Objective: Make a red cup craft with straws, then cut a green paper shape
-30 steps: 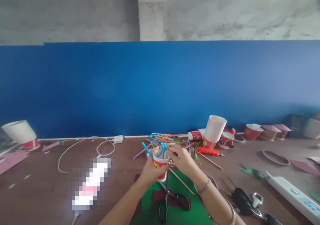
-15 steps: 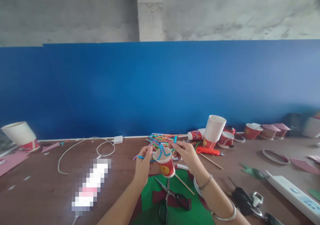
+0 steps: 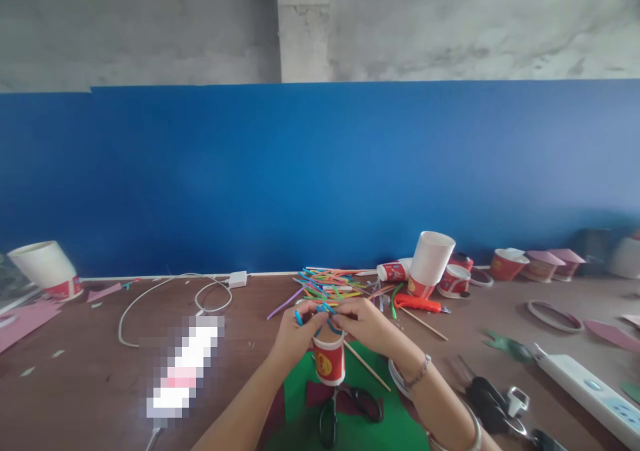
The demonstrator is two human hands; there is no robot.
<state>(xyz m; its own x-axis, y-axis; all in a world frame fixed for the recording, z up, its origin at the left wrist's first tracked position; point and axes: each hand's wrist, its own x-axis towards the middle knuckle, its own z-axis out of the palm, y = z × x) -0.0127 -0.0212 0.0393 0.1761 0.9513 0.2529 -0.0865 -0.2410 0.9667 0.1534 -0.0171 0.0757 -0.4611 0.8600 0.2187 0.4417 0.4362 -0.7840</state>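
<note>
Black-handled scissors lie at 6 o'clock of the red-and-white paper cup, on green sheet material. The cup is roughly upright, directly below both hands; whether its base bears on anything cannot be told. Left hand at 10 o'clock and right hand at 1 o'clock have fingertips closed on blue strip, probably drinking straw, though fingers obscure the joint. Sound handling calls for light, even pinches, no pull on the rim, and the cup kept level. Loose coloured strips lie at 12 o'clock.
</note>
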